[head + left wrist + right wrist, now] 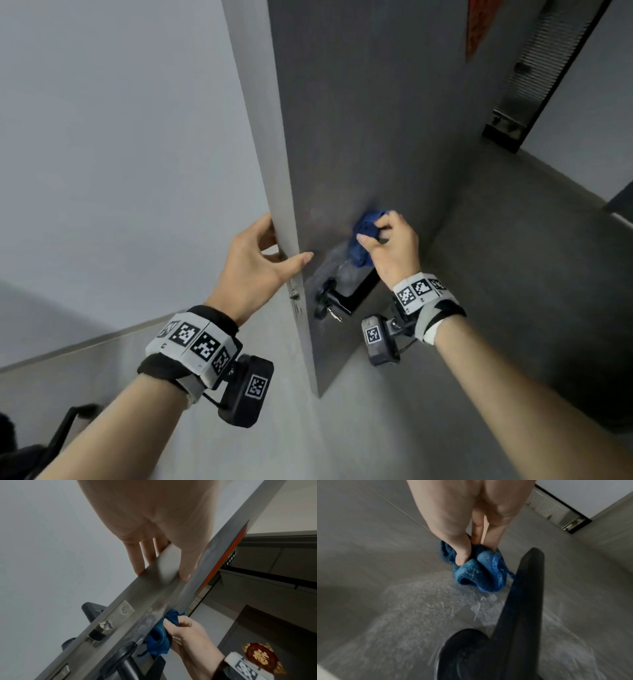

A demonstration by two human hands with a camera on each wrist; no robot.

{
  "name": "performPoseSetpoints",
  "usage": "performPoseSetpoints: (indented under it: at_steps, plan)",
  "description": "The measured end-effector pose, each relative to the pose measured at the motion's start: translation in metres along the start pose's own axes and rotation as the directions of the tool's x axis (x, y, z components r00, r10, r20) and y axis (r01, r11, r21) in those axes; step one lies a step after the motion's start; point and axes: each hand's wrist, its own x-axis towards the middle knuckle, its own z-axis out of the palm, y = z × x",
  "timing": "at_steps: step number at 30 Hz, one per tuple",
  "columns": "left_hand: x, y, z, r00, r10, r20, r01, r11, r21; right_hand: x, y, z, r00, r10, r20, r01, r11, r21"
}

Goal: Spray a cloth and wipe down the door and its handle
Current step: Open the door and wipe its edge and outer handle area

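The grey door (359, 137) stands ajar with its edge toward me. My left hand (286, 240) grips that edge above the latch plate (102, 626), fingers on the far side and thumb on the near face. My right hand (371, 231) holds a bunched blue cloth (361, 253) against the door face, just above the black lever handle (334, 298). In the right wrist view the thumb and fingers (462, 559) dig into the cloth (481, 574), which touches a wet, foamy patch (428, 608) beside the handle (522, 601). A key (335, 314) hangs below the lever.
A white wall (102, 137) lies left of the door. A red decoration (479, 27) hangs on the door's upper face. A dark ribbed frame (534, 68) stands behind, at the upper right. A black object (68, 421) sits low at the left.
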Motion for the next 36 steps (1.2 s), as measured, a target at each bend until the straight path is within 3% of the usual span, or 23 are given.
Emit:
performPoseSetpoints:
  at_steps: [2, 5, 9, 11, 13, 15, 17, 19, 22, 24, 28, 30, 36]
  plan:
    - [0.003, -0.003, -0.001, 1.000, -0.010, -0.029, 0.010, 1.000, 0.005, -0.001, 0.001, 0.007, 0.999, -0.003, 0.041, 0.004, 1.000, -0.018]
    - [0.011, -0.006, -0.010, 0.998, -0.025, -0.050, 0.025, 1.000, 0.006, -0.025, -0.019, 0.025, 0.979, -0.169, 0.117, 0.161, 0.984, 0.076]
    - [0.021, -0.010, -0.023, 0.999, -0.027, -0.016, 0.027, 1.000, -0.006, -0.048, -0.047, 0.044, 0.880, -0.441, 0.176, 0.410, 0.893, 0.188]
    - [0.026, -0.012, -0.030, 1.000, -0.026, -0.001, 0.026, 1.000, -0.011, -0.040, -0.045, 0.048, 0.882, -0.432, 0.191, 0.393, 0.895, 0.211]
    - [0.030, -0.016, -0.036, 1.000, -0.020, -0.001, 0.020, 0.999, -0.029, -0.026, -0.031, 0.049, 0.921, -0.332, 0.204, 0.299, 0.937, 0.179]
    - [0.034, -0.020, -0.040, 1.000, -0.023, 0.003, 0.023, 0.998, -0.054, -0.004, -0.010, 0.047, 0.964, -0.177, 0.199, 0.186, 0.982, -0.027]
    - [0.038, -0.023, -0.044, 1.000, -0.019, 0.010, 0.019, 0.997, -0.069, 0.017, 0.007, 0.041, 0.984, -0.040, 0.171, 0.093, 0.944, -0.318]
    - [0.040, -0.027, -0.047, 1.000, -0.014, 0.010, 0.015, 0.997, -0.078, 0.028, 0.016, 0.041, 0.989, 0.020, 0.147, 0.048, 0.893, -0.447]
    - [0.038, -0.036, -0.048, 1.000, -0.014, 0.002, 0.014, 0.996, -0.085, 0.015, 0.013, 0.054, 0.992, -0.053, 0.118, 0.096, 0.911, -0.400]
    - [0.035, -0.044, -0.048, 1.000, -0.018, 0.002, 0.018, 0.998, -0.062, -0.008, 0.005, 0.067, 0.985, -0.122, 0.125, 0.150, 0.957, -0.248]
    - [0.036, -0.054, -0.051, 1.000, -0.022, -0.021, 0.021, 0.999, -0.036, -0.042, -0.016, 0.096, 0.913, -0.376, 0.161, 0.377, 0.926, 0.022]
    - [0.038, -0.055, -0.054, 1.000, -0.026, -0.016, 0.025, 0.999, -0.029, -0.051, -0.021, 0.105, 0.873, -0.454, 0.176, 0.459, 0.888, 0.015]
    - [0.040, -0.055, -0.055, 0.998, -0.027, -0.057, 0.026, 1.000, -0.015, -0.047, -0.017, 0.099, 0.885, -0.439, 0.153, 0.461, 0.871, -0.168]
